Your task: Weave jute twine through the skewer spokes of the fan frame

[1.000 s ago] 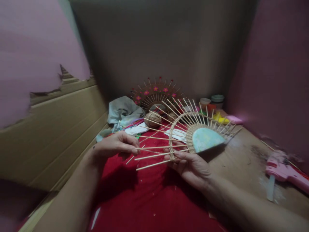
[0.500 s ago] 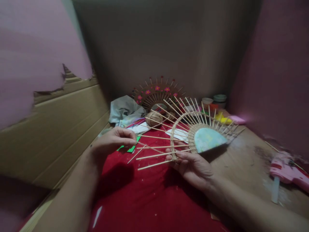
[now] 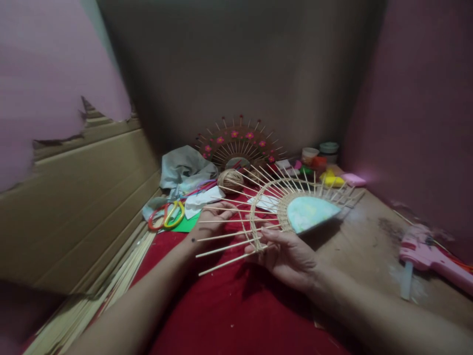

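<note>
A half-round fan frame (image 3: 313,212) of thin wooden sticks spreads in front of me, with a pale blue-green half-disc at its hub and a woven twine band around it. My right hand (image 3: 290,254) grips its lower left edge, thumb on top beside an outer ring of twine. Among the sticks on the left, my left hand (image 3: 218,212) is closed on a strand of twine (image 3: 244,228) that runs to the ring near my right fingers. Sticks partly cover the left fingertips. Behind the sticks lies a ball of twine (image 3: 230,181).
Scissors (image 3: 166,217) with red and yellow handles lie left on green paper (image 3: 186,224). A finished flowered fan (image 3: 236,140) leans at the back wall. A pink glue gun (image 3: 424,254) rests at right. Torn cardboard (image 3: 92,197) stands along the left, above pale strips (image 3: 111,291).
My left hand has moved right and in behind the sticks, bringing the twine close to the ring. The scissors have come into sight. The view has shifted slightly; my right hand keeps its grip.
</note>
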Tool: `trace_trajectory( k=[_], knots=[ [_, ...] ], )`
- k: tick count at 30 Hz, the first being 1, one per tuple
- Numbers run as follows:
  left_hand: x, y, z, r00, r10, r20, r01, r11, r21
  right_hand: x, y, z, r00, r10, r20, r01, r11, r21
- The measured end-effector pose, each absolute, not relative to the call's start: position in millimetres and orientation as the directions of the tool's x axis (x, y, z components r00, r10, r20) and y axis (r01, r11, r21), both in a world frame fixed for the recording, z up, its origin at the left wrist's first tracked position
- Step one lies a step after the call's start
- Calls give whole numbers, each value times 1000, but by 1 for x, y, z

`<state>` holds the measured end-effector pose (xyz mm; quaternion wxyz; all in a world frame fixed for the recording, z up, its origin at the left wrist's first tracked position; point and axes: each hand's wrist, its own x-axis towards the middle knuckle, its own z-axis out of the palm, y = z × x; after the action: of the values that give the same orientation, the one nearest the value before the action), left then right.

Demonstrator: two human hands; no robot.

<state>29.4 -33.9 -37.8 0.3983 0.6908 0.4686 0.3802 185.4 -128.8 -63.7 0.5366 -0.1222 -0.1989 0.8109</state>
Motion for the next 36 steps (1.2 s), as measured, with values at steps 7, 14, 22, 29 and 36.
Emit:
trace_trajectory(
  k=[7, 14, 22, 29, 36],
  knots=[
    [47, -21, -47, 367, 930, 7, 254, -107, 961, 184, -127, -65, -375, 927, 0, -804, -325, -498],
    [55, -29, -37, 373, 915, -153, 64, 140, 988, 186, -126, -68, -353, 935, -36, -784, -317, -534],
    [22, -17, -44, 488, 850, -199, 87, 180, 980, 186, -123, -70, -338, 937, -92, -779, -333, -532],
    [8, -11, -30, 623, 734, -270, 206, 180, 962, 188, -123, -71, -358, 929, -95, -773, -352, -528],
    [-4, -6, -34, 651, 695, -306, 199, 233, 952, 187, -124, -67, -345, 927, -148, -778, -371, -507]
  ],
)
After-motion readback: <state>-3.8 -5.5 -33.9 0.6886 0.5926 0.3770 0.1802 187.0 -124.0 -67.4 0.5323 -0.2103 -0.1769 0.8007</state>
